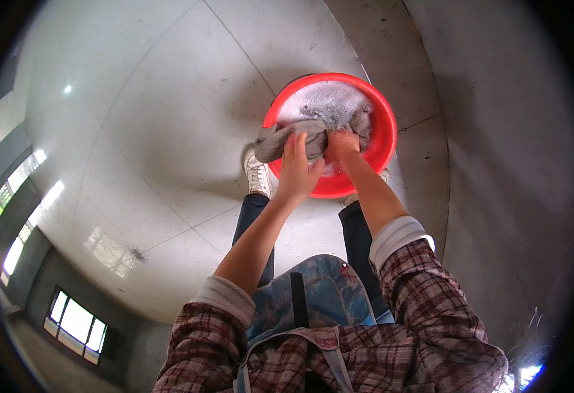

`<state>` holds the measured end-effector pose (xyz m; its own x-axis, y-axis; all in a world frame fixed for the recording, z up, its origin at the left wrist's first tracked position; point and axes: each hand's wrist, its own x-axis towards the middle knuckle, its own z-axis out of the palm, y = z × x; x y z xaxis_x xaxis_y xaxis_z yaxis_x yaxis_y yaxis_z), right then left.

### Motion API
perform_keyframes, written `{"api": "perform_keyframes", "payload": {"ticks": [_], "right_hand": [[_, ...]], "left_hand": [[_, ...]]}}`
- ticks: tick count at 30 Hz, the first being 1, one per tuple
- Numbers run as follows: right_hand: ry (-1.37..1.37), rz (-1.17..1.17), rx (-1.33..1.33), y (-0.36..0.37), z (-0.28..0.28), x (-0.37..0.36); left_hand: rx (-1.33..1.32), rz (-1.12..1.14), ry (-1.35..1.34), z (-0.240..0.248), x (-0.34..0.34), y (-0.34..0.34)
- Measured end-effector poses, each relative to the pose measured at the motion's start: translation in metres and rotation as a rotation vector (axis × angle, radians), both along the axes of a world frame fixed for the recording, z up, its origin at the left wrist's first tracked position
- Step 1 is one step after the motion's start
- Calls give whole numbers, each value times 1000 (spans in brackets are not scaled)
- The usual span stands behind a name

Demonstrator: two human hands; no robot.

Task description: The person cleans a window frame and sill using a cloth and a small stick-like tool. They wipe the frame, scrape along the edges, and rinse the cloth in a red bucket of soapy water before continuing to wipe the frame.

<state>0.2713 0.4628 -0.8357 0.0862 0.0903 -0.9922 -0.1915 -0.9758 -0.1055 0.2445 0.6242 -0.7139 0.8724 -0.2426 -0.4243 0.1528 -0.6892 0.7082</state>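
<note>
A red plastic basin [387, 141] holds water topped with white suds [329, 92] and a wet grey cloth [276, 142]. One bunched part of the cloth hangs over the basin's left rim; another part rises from the suds on the right. My left hand [298, 171] grips the bunched part near the rim, thumb apart from the long fingers laid along the fabric. Inside the basin, my right hand [343, 145] is closed on the cloth beside it, its fingertips hidden by fabric and foam.
The basin stands on a pale tiled floor [149, 150] between my feet, with a white shoe [257, 173] at its left edge. A blue patterned apron [326, 288] covers my lap. A grey surface [510, 164] lies to the right. Windows [77, 318] show at the lower left.
</note>
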Motion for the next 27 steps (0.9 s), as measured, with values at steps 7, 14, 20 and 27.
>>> {"api": "perform_keyframes", "payload": {"ticks": [7, 14, 20, 27], "right_hand": [[-516, -340, -153, -24, -50, -32], [-209, -1442, 514, -31, 165, -40], [-975, -841, 715, 17, 247, -65], [-1367, -800, 325, 33, 113, -47]], "left_hand": [[-205, 631, 881, -53, 20, -34], [-793, 1034, 1270, -43, 23, -24], [-1274, 934, 1499, -41, 19, -26], [-940, 1063, 1089, -81, 5, -11]]}}
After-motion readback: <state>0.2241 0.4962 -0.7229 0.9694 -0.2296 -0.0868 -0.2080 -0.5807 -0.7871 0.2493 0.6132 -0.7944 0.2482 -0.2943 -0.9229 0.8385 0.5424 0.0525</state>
